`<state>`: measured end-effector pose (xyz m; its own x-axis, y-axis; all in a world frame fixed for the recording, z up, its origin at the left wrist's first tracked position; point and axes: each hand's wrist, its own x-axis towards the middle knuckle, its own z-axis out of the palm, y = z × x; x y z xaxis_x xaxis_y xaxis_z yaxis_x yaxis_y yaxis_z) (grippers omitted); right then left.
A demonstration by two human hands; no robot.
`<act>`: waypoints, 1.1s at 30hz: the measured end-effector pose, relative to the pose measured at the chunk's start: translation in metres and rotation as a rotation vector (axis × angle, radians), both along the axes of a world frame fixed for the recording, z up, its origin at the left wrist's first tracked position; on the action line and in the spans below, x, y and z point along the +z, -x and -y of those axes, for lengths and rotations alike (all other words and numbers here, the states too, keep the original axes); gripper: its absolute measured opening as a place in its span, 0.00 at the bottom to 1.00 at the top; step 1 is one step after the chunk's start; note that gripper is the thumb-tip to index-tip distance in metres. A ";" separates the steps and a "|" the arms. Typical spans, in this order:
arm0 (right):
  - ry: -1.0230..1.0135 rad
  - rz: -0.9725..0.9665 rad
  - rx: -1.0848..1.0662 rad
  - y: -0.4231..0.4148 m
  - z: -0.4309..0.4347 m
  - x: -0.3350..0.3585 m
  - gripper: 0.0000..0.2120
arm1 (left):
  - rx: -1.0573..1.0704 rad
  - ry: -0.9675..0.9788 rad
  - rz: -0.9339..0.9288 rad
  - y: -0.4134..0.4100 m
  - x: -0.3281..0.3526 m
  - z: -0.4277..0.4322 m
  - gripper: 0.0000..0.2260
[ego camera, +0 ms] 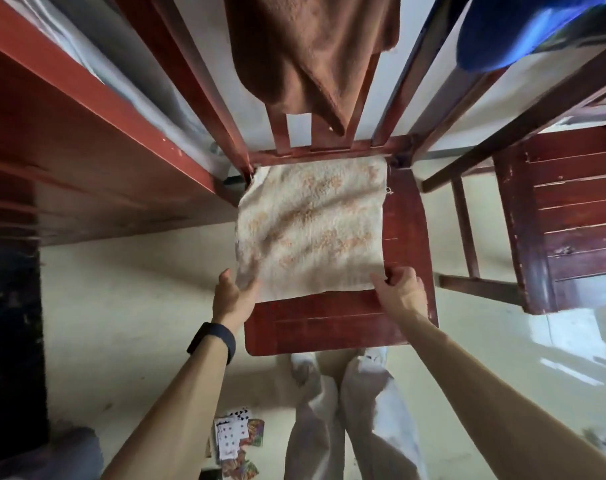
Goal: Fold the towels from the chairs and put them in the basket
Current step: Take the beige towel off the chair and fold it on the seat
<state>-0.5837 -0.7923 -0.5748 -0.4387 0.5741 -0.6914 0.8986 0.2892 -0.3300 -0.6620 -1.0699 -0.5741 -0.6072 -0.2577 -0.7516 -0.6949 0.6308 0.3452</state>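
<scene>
Nearest, left hand (235,294) and right hand (400,289) seemingly pinch near corners of cream patterned terry towel (312,223), stretched away across red wooden chair (329,323).

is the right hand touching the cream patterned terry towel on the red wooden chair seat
Touching. The head view shows the right hand pinching the near right corner of the cream patterned terry towel, thumb on top.

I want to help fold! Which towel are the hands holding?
The cream patterned towel, flat on the chair seat: the left hand and right hand grip its near corners. The brown towel and blue towel hang untouched farther back.
</scene>
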 end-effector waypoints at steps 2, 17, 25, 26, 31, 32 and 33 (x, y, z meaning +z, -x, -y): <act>-0.063 0.002 0.008 0.009 0.006 -0.007 0.26 | 0.051 0.016 0.027 0.003 -0.013 0.003 0.31; 0.014 -0.097 -0.299 -0.023 -0.054 0.019 0.10 | -0.120 0.224 -0.237 -0.034 0.008 -0.002 0.14; 0.028 -0.044 -0.344 -0.040 -0.041 0.004 0.10 | -0.076 0.089 -0.031 -0.050 -0.009 -0.003 0.25; 0.044 -0.024 -0.293 -0.040 -0.035 0.001 0.13 | -0.044 0.046 -0.033 -0.051 -0.010 -0.002 0.23; -0.056 0.071 -0.114 -0.037 -0.020 -0.011 0.18 | 0.105 -0.202 -0.010 -0.058 -0.009 0.008 0.20; -0.069 0.071 -0.111 -0.034 -0.017 -0.011 0.17 | 0.081 -0.173 -0.018 -0.060 -0.008 0.009 0.18; -0.088 0.063 -0.110 -0.033 -0.016 -0.011 0.17 | 0.053 -0.139 -0.030 -0.062 -0.008 0.009 0.15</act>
